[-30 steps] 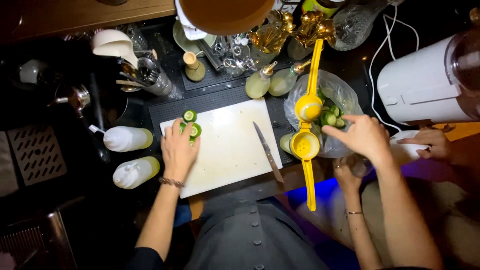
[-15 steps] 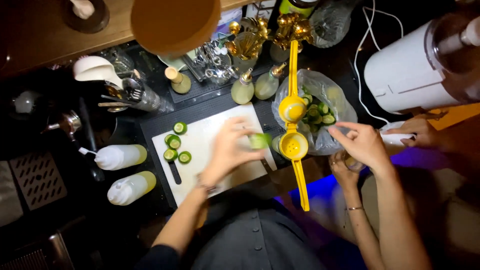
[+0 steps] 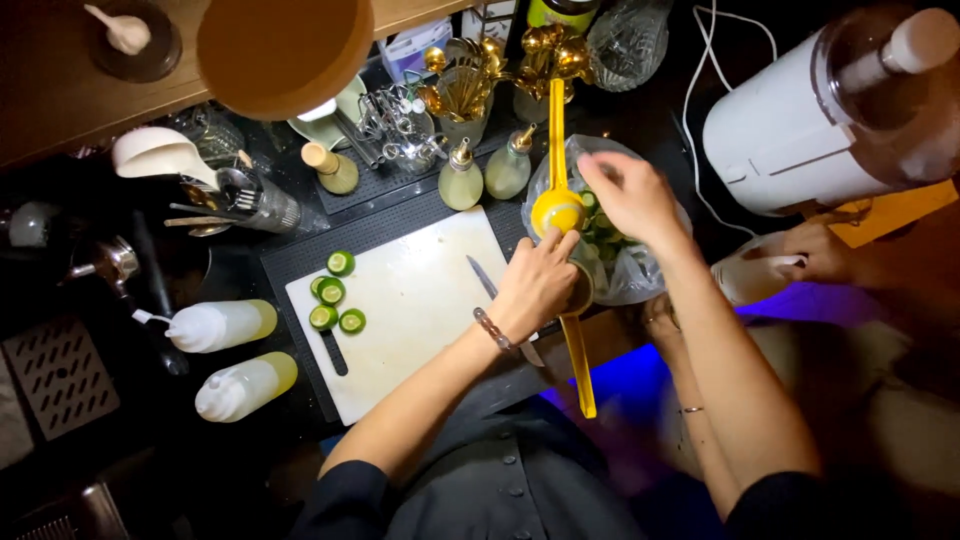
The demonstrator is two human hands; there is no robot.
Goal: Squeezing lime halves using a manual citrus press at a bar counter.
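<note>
At the cutting board's [image 3: 420, 320] right edge, the left hand [image 3: 535, 285] grips the yellow citrus squeezer [image 3: 560, 215]; the right hand [image 3: 630, 195], seemingly closed on a lime, digs in the lime bag [image 3: 640, 275]; loading the cup seems next

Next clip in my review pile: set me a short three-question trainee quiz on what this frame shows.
1. True or false: the left hand is at the yellow citrus squeezer.
2. Where does the right hand reach? A) plastic bag of limes B) squeeze bottles
3. Which edge of the white cutting board has the lime slices?

Key: 1 true; 2 A; 3 the left edge.
</note>
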